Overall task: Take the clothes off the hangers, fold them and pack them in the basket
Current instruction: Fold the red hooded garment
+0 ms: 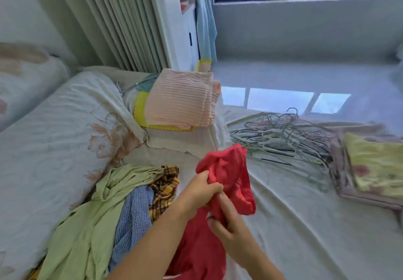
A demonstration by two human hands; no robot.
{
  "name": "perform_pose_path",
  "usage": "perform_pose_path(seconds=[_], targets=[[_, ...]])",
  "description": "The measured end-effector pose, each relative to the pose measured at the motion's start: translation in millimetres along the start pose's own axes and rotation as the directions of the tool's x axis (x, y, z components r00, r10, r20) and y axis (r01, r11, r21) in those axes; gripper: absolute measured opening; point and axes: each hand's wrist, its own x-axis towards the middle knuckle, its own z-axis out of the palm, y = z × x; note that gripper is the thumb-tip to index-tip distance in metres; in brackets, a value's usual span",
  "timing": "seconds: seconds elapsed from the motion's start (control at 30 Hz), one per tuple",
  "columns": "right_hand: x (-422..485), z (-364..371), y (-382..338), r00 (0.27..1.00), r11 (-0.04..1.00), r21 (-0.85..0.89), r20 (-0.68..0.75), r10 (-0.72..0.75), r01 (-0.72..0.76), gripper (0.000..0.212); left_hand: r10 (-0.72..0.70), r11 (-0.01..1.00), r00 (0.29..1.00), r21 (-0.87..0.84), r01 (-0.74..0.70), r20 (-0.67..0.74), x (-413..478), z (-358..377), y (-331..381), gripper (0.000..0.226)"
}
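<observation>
Soft red knit garment (226,177) is held bunched above the bed (294,225), off its hanger, presumably to find an edge for folding. Left hand (200,189) fingers are curled into the upper folds; right hand (229,225) pinches cloth just below. Bare wire hangers (283,140) are heaped beyond the fingers, rightward; unfolded green, blue and plaid clothes (104,210) lie left.
</observation>
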Motion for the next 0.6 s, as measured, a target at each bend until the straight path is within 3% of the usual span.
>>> perform_pose_path(seconds=[0.07, 0.1, 0.13, 0.27, 0.47, 0.5, 0.57, 0.6], targets=[[-21.5, -19.1, -15.3, 0.998, 0.999, 0.026, 0.049, -0.037, 0.036, 0.068, 0.013, 0.997, 1.000, -0.075, -0.014, -0.019, -11.6, 2.7, 21.3, 0.018], [-31.2, -31.1, -20.6, 1.000, 0.998, 0.059, 0.015, -0.012, 0.011, 0.059, 0.015, 0.992, 1.000, -0.127, -0.016, -0.012, -21.1, 3.3, 35.3, 0.021], [-39.8, -46.5, -23.7, 0.998, 0.995, 0.094, -0.053, 0.021, -0.016, 0.044, 0.029, 0.983, 1.000, -0.180, -0.028, -0.002, -30.0, 2.3, 50.8, 0.023], [-68.3, -125.4, -17.8, 0.920, 0.984, -0.007, -0.356, 0.165, -0.179, 0.038, 0.200, 0.956, 0.980, -0.219, -0.196, -0.004, -68.6, -14.5, 122.4, 0.020], [-103.8, -172.5, -22.5, 0.927, 0.939, -0.108, -0.232, 0.296, -0.327, 0.025, 0.481, 0.845, 0.876, -0.285, -0.453, 0.034, -140.2, -40.1, 232.8, 0.016], [-105.0, -172.7, -28.5, 0.925, 0.950, -0.102, -0.278, 0.258, -0.296, 0.029, 0.507, 0.833, 0.860, -0.283, -0.475, 0.052, -151.3, -43.5, 245.5, 0.019], [-103.7, -177.5, -51.2, 0.909, 0.980, -0.012, -0.375, 0.179, -0.198, 0.069, 0.558, 0.809, 0.825, -0.274, -0.520, 0.083, -168.3, -48.7, 262.7, 0.031], [-101.6, -183.8, -65.5, 0.896, 0.989, 0.078, -0.419, 0.149, -0.128, 0.075, 0.580, 0.796, 0.810, -0.271, -0.541, 0.086, -173.6, -49.8, 267.6, 0.041]])
